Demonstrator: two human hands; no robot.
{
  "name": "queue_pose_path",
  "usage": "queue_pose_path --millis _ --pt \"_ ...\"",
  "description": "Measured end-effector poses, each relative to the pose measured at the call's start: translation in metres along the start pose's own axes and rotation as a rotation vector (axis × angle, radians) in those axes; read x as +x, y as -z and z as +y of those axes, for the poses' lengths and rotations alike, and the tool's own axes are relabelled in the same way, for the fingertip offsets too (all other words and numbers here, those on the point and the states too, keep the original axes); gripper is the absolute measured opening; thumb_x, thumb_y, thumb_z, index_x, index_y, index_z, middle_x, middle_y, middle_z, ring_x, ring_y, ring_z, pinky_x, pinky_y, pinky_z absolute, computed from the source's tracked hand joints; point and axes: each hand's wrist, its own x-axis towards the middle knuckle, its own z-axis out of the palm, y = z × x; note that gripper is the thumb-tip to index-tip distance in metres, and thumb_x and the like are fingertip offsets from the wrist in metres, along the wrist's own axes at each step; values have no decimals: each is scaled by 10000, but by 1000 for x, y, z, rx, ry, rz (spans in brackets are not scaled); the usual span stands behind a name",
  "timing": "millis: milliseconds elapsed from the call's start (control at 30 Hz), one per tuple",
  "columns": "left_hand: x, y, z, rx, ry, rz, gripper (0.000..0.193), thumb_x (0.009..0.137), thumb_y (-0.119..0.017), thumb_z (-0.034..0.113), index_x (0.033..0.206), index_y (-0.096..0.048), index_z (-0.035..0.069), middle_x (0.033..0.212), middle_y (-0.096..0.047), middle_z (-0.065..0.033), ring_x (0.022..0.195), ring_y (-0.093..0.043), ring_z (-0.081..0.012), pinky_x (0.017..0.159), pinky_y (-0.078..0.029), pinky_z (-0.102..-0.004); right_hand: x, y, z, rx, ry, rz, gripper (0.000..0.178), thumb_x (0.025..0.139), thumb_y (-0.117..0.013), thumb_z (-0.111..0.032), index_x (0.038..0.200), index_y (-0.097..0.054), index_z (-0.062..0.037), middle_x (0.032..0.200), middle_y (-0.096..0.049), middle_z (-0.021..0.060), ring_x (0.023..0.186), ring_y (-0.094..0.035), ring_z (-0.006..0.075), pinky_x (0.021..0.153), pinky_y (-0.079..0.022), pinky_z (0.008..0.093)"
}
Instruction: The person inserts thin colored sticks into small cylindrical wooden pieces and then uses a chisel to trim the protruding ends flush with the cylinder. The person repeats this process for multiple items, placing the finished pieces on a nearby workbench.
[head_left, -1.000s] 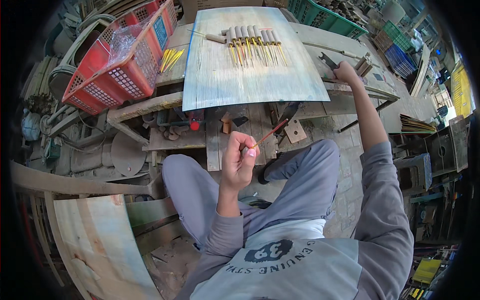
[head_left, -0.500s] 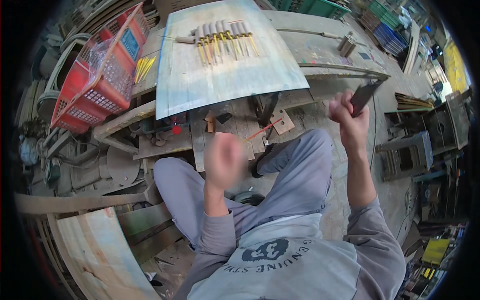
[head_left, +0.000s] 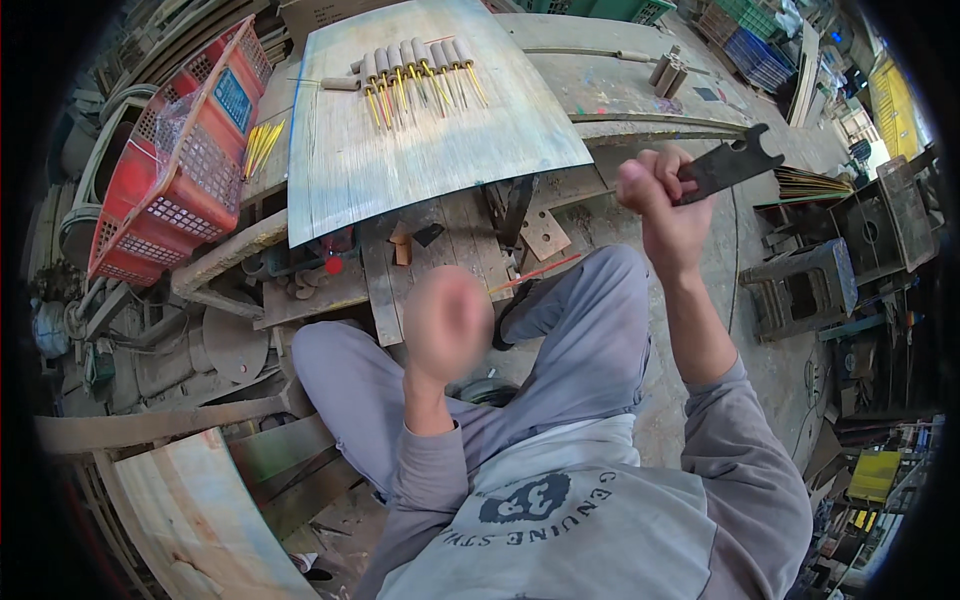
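Note:
My left hand (head_left: 448, 325), blurred, is closed low in front of my lap. From it a thin red-and-yellow stick (head_left: 535, 273) points right, towards my knee. My right hand (head_left: 672, 212) is raised beyond my right knee, its fingers wrapped round a dark flat metal tool (head_left: 728, 166) with a forked, notched end. The tool is held well apart from the stick. Ahead, a pale board (head_left: 440, 150) carries a row of grey cylinders (head_left: 405, 60) with thin yellow and dark stems. One more grey cylinder (head_left: 341, 84) lies sideways at the row's left.
A red plastic basket (head_left: 180, 160) stands left of the board, with yellow sticks (head_left: 262, 148) beside it. Upright metal cylinders (head_left: 668, 72) stand on the bench at right. Below are a drilled wooden block (head_left: 545, 234) and, farther right, a dark stool (head_left: 800, 290).
My right hand has shifted a little left, and the metal tool has swung from steep to a flatter tilt, showing its forked end. The whole view has shifted slightly; my left hand stays low with the stick.

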Motion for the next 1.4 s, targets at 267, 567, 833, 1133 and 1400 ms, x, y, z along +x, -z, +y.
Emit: queue_pose_path --millis 267,567,833,1133,1400 --pt "0 -2 3 -58 -32 34 112 842 -571 132 852 -495 50 507 -397 -12 403 -375 -116 411 -296 -274 0 -2 1 122 113 98 316 823 -626 47 671 -399 -110 626 -474 4 540 -415 71 454 -304 260" --pt "-1 1 1 -5 -22 16 104 841 -562 116 858 -490 43 511 -415 -11 403 -390 -114 416 -305 -266 -4 -4 -18 -678 339 -473 308 773 -728 -29 608 -473 -83 554 -394 -63 494 -355 59 429 -236 261" --pt "-3 3 0 -49 -9 36 90 844 -546 115 856 -490 45 509 -407 -7 400 -379 -114 416 -299 -268 -5 -2 -5 -371 122 -163 419 745 -747 -29 586 -363 -76 569 -387 20 518 -382 58 456 -259 271" --pt "-1 3 4 -52 -16 21 85 840 -542 109 849 -489 43 528 -414 -14 412 -379 -101 417 -291 -260 -8 -15 -3 8 116 103 429 768 -735 -20 612 -340 -88 549 -365 -60 503 -338 36 471 -266 217" --pt "-1 4 6 -82 -21 29 86 835 -543 93 858 -482 36 551 -457 -14 421 -395 -97 425 -316 -249 -10 7 4 -593 263 -194 346 805 -671 41 653 -387 -85 609 -404 -32 556 -357 86 535 -350 238"
